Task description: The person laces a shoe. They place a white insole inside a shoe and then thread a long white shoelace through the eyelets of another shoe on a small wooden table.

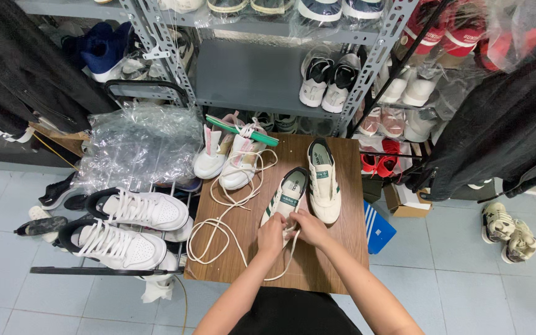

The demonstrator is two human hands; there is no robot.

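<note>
On the desk both hands, left hand and right hand, pinch the lace shut at the sneaker toe; shoe runs lengthwise away from them.

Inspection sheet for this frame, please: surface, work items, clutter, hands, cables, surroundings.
Surface: small wooden table, brown top, partly covered.
Work items: white sneaker with green stripes under both hands; its mate beside it; white shoelace at the fingers.
Clutter: pink-and-white sneaker pair, loose white laces, green strip.
Hands: left hand and right hand both pinch the lace at the sneaker's toe end.
Cables: nothing seen.
Surroundings: metal shelving with shoes, clear plastic sheeting, large white sneakers on a rack, tiled floor.
</note>
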